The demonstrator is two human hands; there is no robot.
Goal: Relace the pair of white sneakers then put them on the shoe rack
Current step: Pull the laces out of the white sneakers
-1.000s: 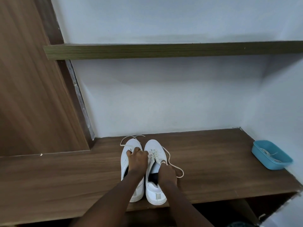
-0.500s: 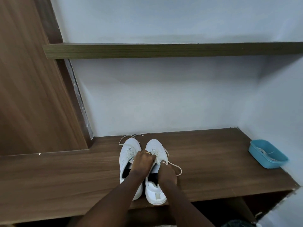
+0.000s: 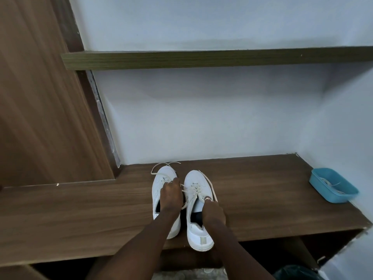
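Both white sneakers stand side by side, toes to the wall, near the front edge of the wooden counter (image 3: 80, 209). The left hand (image 3: 170, 196) hangs over the left sneaker (image 3: 161, 178) with its fingers curled, apparently pinching a lace (image 3: 186, 190) that runs across to the eyelets of the right sneaker (image 3: 193, 178). The right hand (image 3: 214, 212) is curled over that shoe's collar by the top eyelets, steadying it. I cannot tell whether it also has a lace end.

From here the right shoe looks part-laced and slack. I'd keep it pinned, draw the strand flat through each eyelet, and even out both ends before moving up. The loose loop trailing past the left toe could snag.

Well off to the right sits a blue plastic tub (image 3: 345, 197) holding what look like pale spare laces (image 3: 331, 184).
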